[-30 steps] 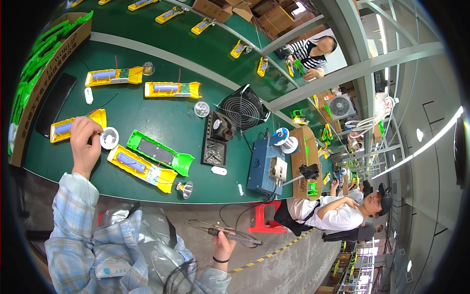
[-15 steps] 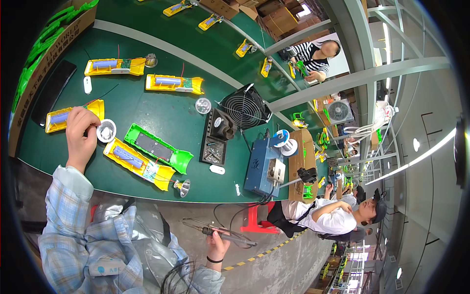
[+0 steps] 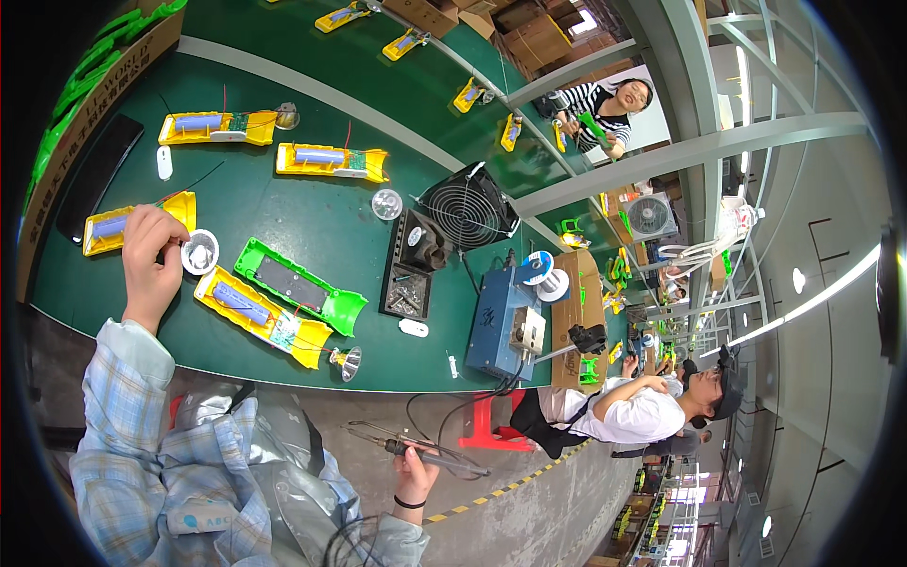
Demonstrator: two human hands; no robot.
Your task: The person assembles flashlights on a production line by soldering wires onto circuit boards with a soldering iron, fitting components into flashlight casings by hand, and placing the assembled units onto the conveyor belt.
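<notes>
My left hand [image 3: 154, 255] reaches over the bench, its thumb and forefinger pinched at the rim of a round lamp reflector [image 3: 199, 253]. Under that hand lies a yellow flashlight half-shell [image 3: 106, 227] with a blue battery and thin wires. Just right of the reflector, another yellow half-shell [image 3: 265, 314] holds a battery, a circuit board and, at its end, a silver lamp cup [image 3: 348, 363]. A green half-shell [image 3: 298, 286] lies beside it. Below the bench edge, my right hand [image 3: 415, 475] is closed around a soldering iron [image 3: 430, 456], tip pointing left.
Farther back lie more yellow half-shells [image 3: 331, 162] and a clear lens [image 3: 386, 204]. A black fan [image 3: 470, 208], a parts tray [image 3: 406, 283], a blue soldering station [image 3: 498, 326] and a solder spool [image 3: 538, 268] stand to the right. Co-workers are beyond.
The whole view has shifted slightly left. Both hands keep almost the same pose. Across the bench, the person in stripes has raised their head and moved the green part.
</notes>
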